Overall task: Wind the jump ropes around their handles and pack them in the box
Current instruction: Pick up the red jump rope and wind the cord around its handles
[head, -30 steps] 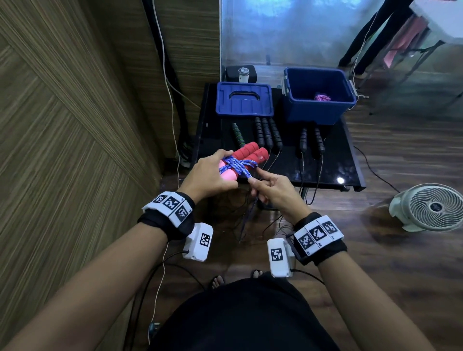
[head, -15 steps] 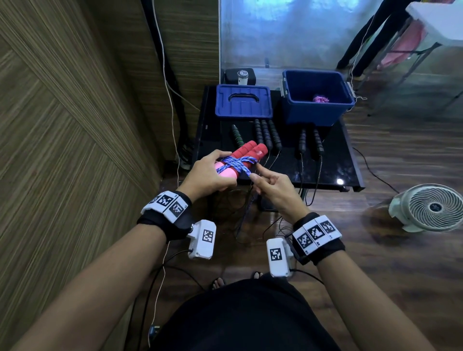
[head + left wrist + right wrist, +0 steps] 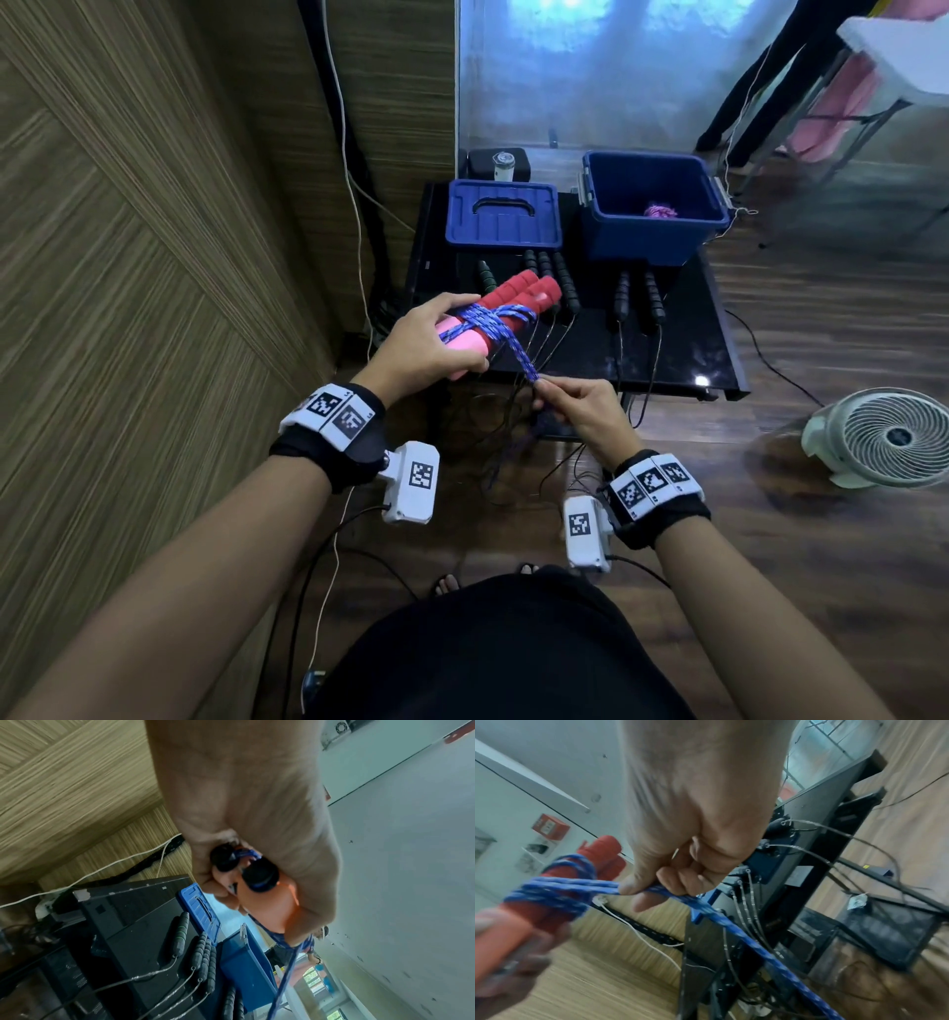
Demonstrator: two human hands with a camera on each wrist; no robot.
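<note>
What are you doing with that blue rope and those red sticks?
A person is winding a jump rope. The left hand grips the two red handles side by side, and the right hand pinches the blue rope, which already goes round the handles a few times; the rest hangs toward the floor. On the black table more jump ropes with dark handles wait near the open blue box, which holds a pink bundle.

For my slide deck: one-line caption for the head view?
Left hand grips red handles while right hand pulls the blue rope taut.
</note>
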